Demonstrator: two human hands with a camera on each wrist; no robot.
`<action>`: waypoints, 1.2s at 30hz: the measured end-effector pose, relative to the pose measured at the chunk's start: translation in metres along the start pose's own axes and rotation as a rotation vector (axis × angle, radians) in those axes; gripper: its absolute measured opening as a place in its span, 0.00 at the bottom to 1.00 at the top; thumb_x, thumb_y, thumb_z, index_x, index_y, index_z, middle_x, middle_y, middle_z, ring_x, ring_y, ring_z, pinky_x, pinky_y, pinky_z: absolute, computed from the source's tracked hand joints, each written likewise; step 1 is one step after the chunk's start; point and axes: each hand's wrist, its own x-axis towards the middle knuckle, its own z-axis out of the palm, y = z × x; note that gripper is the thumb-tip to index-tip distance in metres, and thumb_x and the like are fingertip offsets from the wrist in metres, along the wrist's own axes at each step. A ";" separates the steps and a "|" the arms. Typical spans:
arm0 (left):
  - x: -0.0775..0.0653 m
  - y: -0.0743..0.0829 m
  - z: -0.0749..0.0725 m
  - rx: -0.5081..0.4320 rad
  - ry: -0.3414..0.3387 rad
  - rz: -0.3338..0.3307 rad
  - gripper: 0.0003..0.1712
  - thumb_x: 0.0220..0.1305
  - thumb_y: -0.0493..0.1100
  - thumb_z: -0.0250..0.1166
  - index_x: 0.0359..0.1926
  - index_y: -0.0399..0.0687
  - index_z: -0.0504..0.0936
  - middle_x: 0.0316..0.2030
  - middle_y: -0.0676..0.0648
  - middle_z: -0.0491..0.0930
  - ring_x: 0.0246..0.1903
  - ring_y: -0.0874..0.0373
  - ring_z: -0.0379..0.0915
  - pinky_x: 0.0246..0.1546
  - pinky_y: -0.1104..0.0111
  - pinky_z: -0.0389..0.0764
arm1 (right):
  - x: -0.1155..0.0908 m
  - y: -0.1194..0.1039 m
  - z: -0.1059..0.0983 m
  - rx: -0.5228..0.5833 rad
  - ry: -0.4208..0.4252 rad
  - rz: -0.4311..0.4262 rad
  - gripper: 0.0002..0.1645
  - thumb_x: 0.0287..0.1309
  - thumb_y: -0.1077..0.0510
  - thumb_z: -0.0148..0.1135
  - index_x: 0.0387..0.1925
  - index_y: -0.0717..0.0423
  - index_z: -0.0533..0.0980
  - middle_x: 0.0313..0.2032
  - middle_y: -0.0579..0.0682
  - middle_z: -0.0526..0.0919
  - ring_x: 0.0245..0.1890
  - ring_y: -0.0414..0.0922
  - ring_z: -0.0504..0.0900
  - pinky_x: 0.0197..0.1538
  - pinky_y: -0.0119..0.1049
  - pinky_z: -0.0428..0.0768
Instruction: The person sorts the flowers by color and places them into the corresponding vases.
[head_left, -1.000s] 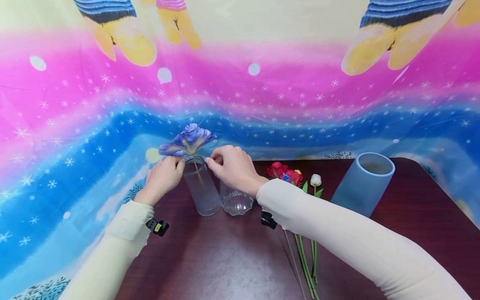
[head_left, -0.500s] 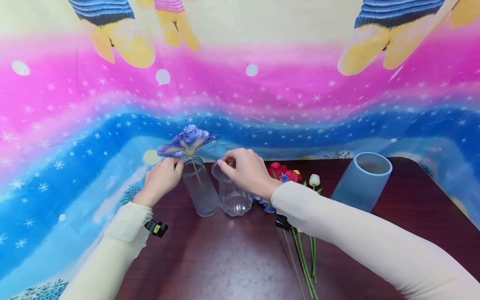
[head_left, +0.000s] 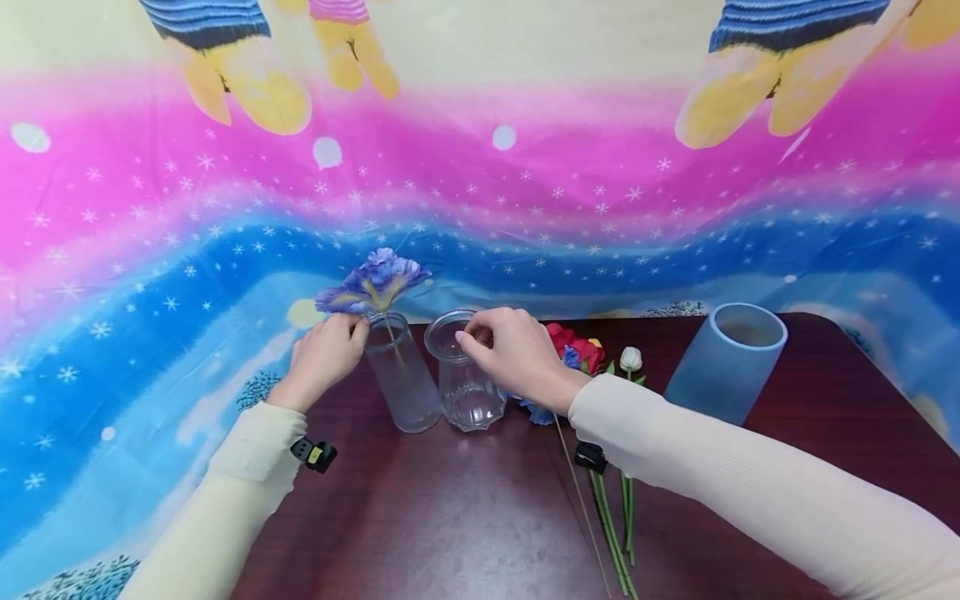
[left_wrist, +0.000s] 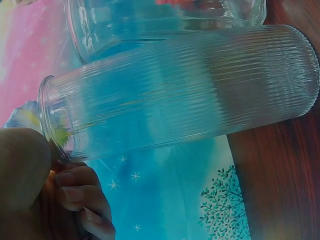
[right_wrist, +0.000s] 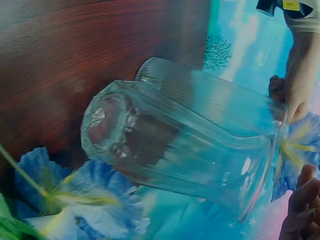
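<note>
Head | blue flower just above left fingers, pinching ribbed vase | right fingers loosely curled

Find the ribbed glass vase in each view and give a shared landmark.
Head: ribbed glass vase, below and left of centre.
Left wrist: ribbed glass vase, sideways across the middle.
Right wrist: ribbed glass vase, above and right of centre, partly behind the faceted glass vase.
Landmark: blue-purple flower at its mouth, left edge in left wrist, right edge in right wrist.
</note>
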 end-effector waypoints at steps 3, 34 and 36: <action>0.000 0.001 0.000 0.003 -0.002 0.001 0.27 0.79 0.55 0.39 0.22 0.52 0.67 0.22 0.47 0.68 0.21 0.52 0.63 0.22 0.61 0.63 | -0.004 0.005 -0.002 -0.013 -0.005 0.012 0.12 0.68 0.48 0.62 0.40 0.49 0.86 0.21 0.41 0.82 0.19 0.39 0.76 0.26 0.34 0.74; 0.002 -0.001 -0.001 0.006 -0.015 -0.008 0.26 0.79 0.55 0.39 0.24 0.51 0.69 0.23 0.46 0.68 0.22 0.52 0.65 0.23 0.60 0.64 | -0.045 0.047 -0.017 -0.022 -0.041 0.137 0.10 0.66 0.51 0.64 0.39 0.52 0.86 0.26 0.42 0.85 0.19 0.38 0.73 0.27 0.35 0.72; 0.002 -0.001 -0.001 0.006 -0.015 -0.006 0.26 0.79 0.55 0.39 0.24 0.51 0.69 0.23 0.46 0.68 0.22 0.52 0.65 0.23 0.61 0.64 | -0.048 0.050 -0.018 -0.020 -0.044 0.139 0.10 0.66 0.51 0.65 0.39 0.52 0.86 0.25 0.42 0.84 0.19 0.39 0.72 0.26 0.35 0.72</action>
